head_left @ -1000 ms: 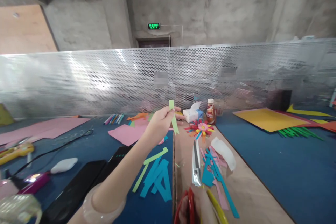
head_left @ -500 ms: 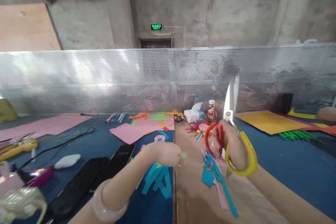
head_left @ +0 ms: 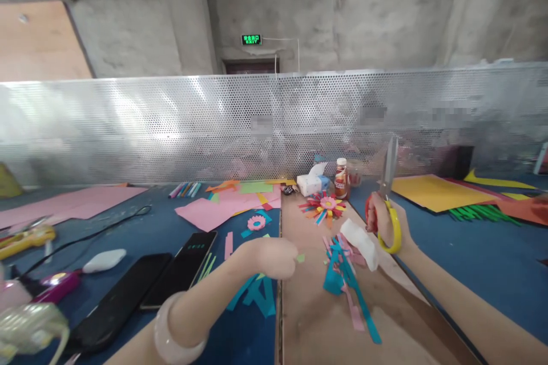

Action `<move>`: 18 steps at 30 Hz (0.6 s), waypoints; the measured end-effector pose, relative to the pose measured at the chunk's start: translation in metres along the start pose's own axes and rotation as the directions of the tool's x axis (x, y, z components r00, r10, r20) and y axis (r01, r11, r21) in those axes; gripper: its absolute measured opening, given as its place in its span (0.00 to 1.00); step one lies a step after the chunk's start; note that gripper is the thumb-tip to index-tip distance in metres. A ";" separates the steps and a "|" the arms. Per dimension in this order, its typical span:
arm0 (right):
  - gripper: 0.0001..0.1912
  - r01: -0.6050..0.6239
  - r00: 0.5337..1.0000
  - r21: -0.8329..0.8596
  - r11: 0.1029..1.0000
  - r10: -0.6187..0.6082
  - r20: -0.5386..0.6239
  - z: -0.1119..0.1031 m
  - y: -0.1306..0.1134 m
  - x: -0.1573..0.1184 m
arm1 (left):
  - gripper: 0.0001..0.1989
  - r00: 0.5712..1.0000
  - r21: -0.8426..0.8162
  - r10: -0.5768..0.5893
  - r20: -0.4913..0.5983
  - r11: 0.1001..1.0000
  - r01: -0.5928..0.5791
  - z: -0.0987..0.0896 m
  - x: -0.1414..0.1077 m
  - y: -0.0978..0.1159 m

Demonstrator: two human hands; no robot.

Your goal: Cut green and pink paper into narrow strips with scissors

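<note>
My left hand [head_left: 277,258] is closed in a pinch above the seam between the blue table and the brown board. A small light-green piece of paper [head_left: 301,258] sticks out at its fingertips. My right hand [head_left: 385,227] grips scissors with red and yellow handles, and their blades [head_left: 389,168] point up. Below and between the hands lie blue and pink paper strips [head_left: 357,291], with a crumpled white tissue [head_left: 361,242] beside them. Under my left forearm are more blue strips [head_left: 261,296]. A pink paper flower [head_left: 256,223] lies just beyond my left hand.
A multicoloured paper flower [head_left: 323,207] lies ahead, near a tissue pack [head_left: 312,183] and a bottle [head_left: 341,178]. Two black phones [head_left: 124,296] sit at left. Orange-yellow paper [head_left: 436,193] is at right, pink sheets [head_left: 214,212] at centre-left. A perforated metal partition [head_left: 192,131] stands behind.
My right hand has moved to the right and away from me with the scissors, uncovering the white tissue. The left hand stays nearly in place, still pinching the green paper.
</note>
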State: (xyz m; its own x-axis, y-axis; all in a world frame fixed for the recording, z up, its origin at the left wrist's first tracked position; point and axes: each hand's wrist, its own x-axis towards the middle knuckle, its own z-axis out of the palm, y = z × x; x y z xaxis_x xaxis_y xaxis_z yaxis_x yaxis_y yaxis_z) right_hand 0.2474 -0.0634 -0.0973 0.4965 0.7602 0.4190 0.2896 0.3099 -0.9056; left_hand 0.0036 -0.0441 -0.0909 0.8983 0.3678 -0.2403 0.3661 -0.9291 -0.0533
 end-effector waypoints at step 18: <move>0.18 0.141 0.990 -0.423 0.895 -0.129 0.058 0.000 0.018 0.016 | 0.16 0.787 -0.602 -0.454 -0.419 0.787 0.134 0.013 0.023 -0.031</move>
State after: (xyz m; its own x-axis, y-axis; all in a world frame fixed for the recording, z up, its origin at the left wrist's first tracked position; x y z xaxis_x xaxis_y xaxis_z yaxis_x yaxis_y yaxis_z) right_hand 0.2603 -0.0459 -0.1072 0.4071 0.7456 0.5276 0.6752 0.1434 -0.7235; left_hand 0.0101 -0.0078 -0.1071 0.6422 0.7277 0.2408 0.5545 -0.6580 0.5095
